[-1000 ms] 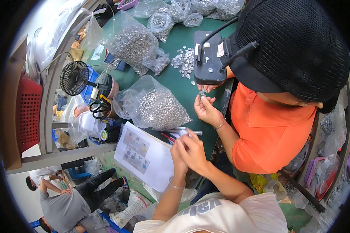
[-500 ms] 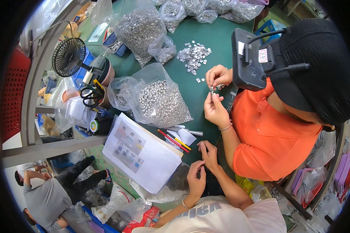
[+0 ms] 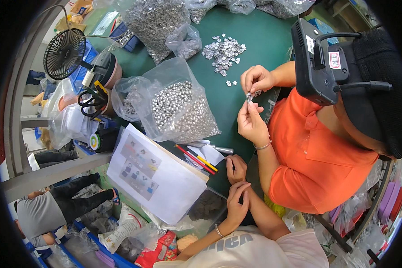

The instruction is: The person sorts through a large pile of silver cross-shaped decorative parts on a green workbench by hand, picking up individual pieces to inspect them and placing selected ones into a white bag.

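My left hand (image 3: 237,202) rests against my right forearm, its fingers loosely bent and a gap beside the thumb. Nothing shows in it. Just beyond it, at the table's near edge, my right hand (image 3: 236,169) is curled in on itself, with no object visible. Closest to it are a silver metal rod (image 3: 224,150), a yellow pencil (image 3: 207,163) and a red pencil (image 3: 193,157). To my right a co-worker in orange pinches a small silvery piece (image 3: 249,96) between the fingertips of the co-worker's upper hand (image 3: 260,79) and lower hand (image 3: 253,123).
Stapled paper sheets (image 3: 174,196) overhang the table's left side. Beyond them lie an open bag of shiny metal beads (image 3: 183,111), a larger bag of metal parts (image 3: 154,27) and loose flower-shaped pieces (image 3: 225,53). A small black fan (image 3: 64,53) and scissors (image 3: 93,102) stand left.
The whole view has shifted slightly. My left hand has moved rightward onto my right forearm, and my right hand has curled in more. The co-worker still holds the small piece.
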Demonstrator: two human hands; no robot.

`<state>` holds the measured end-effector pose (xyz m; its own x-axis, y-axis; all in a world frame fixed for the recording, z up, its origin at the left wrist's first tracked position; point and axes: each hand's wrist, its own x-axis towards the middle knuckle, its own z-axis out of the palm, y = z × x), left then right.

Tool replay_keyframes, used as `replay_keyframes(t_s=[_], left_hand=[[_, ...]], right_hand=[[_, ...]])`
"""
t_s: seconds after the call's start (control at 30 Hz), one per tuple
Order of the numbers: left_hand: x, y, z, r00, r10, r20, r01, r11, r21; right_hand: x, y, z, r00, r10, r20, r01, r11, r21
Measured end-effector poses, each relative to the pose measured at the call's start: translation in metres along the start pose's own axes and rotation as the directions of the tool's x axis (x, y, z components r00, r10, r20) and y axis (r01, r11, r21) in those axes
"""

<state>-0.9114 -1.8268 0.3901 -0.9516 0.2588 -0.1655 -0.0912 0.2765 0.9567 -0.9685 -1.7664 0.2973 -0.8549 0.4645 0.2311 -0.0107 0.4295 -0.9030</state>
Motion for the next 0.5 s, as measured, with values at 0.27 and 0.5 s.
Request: replay_keyframes(t_s=[0.27, 0.5], left_hand=[[0.002, -0.002, 0.014, 0.998, 0.018, 0.057, -0.023, 0.995, 0.1], [0.001, -0.009, 0.019, 0.998, -0.011, 0.063, 0.005, 0.996, 0.093]], right_hand=[[0.0, 0.002, -0.002, 1.0, -0.013, -0.014, 0.013, 1.0, 0.019], [0.001, 0.003, -0.002, 0.999, -0.036, -0.017, 0.037, 0.999, 0.032]])
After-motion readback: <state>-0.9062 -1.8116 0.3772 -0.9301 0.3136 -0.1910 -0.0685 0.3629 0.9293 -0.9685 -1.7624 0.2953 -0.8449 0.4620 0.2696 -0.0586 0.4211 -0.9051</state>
